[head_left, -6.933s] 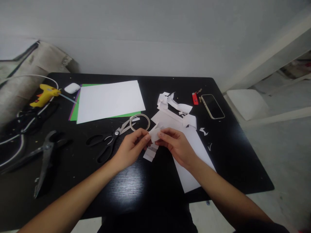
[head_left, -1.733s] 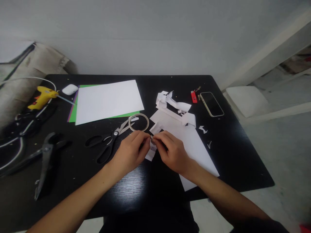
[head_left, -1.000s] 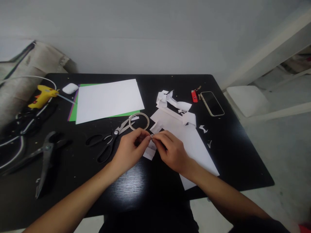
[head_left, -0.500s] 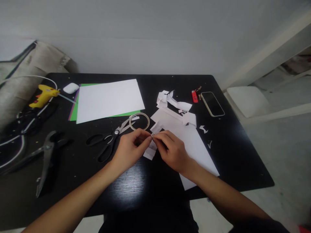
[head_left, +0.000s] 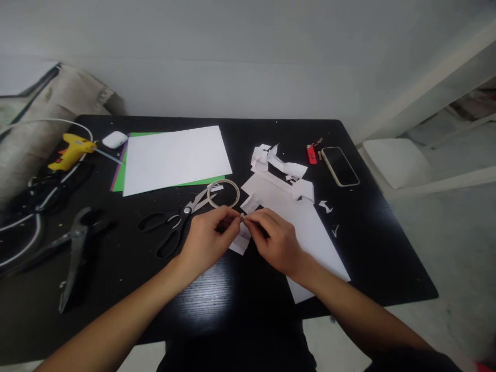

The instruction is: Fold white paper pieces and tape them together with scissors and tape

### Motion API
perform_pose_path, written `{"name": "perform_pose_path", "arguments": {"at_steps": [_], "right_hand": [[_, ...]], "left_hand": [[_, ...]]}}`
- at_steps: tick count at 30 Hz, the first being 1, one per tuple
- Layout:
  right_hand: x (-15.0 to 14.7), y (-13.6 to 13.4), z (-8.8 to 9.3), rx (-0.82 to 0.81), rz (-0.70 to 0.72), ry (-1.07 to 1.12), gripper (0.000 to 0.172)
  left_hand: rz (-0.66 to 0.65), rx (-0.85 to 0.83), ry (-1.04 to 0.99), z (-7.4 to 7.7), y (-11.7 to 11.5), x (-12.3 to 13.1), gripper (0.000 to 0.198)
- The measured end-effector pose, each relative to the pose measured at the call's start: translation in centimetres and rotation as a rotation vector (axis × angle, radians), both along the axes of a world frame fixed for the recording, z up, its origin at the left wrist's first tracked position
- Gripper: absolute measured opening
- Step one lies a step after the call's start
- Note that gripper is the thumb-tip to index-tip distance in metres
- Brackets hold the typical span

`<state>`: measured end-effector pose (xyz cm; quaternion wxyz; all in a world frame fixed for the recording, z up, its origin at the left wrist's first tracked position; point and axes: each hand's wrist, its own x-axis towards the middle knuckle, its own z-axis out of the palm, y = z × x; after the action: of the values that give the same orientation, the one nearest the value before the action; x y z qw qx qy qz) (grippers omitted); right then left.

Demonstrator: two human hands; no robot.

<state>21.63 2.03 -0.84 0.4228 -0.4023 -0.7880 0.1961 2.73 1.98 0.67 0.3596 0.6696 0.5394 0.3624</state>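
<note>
My left hand and my right hand meet fingertip to fingertip over the dark table. Both are closed in a pinch on one tiny white piece of paper, mostly covered by the fingers. Under and behind the fingertips lie folded white paper pieces. Just beyond my left hand, a roll of tape rests over the blade tips of black-handled scissors. A white sheet extends beneath my right hand and forearm.
Crumpled paper scraps lie at the back. A red lighter and a phone sit right. White sheets cover green paper at back left, near a yellow glue gun, white case and pliers.
Both hands stay almost where they were, with only a slight shift of the fingertips around the tiny paper piece. The whole view has moved very slightly.
</note>
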Motion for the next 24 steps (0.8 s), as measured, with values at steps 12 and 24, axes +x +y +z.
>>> {"name": "perform_pose_path", "arguments": {"at_steps": [12, 24], "right_hand": [[0.2, 1.2, 1.5, -0.849, -0.105, 0.616, 0.023], [0.4, 1.9, 1.7, -1.035, -0.125, 0.962, 0.023]], "left_hand": [[0.107, -0.125, -0.07, -0.3, 0.9, -0.6, 0.019], [0.163, -0.22, -0.229, -0.6, 1.8, -0.9, 0.018]]}}
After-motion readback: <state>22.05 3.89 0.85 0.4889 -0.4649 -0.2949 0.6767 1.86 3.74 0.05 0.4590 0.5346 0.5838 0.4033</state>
